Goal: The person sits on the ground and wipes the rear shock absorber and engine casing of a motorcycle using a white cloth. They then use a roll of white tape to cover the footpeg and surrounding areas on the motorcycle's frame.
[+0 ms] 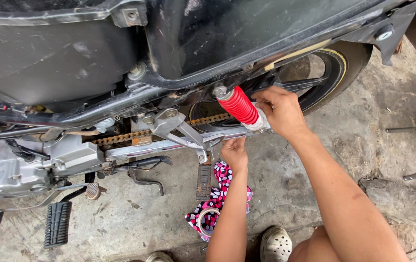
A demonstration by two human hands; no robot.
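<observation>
Knees and two pale shoes (pixel 275 244) sit at six o'clock, above them a patterned rag (pixel 219 194) on the concrete. At one o'clock, the right hand (pixel 282 111) is closed around the lower end of the red shock spring (pixel 239 105), whose top already meets the frame while its bottom looks not yet bolted. Left hand (pixel 234 153), centre, presses the silver swingarm (pixel 169 145); its grip is hidden. No labels or packages are visible.
</observation>
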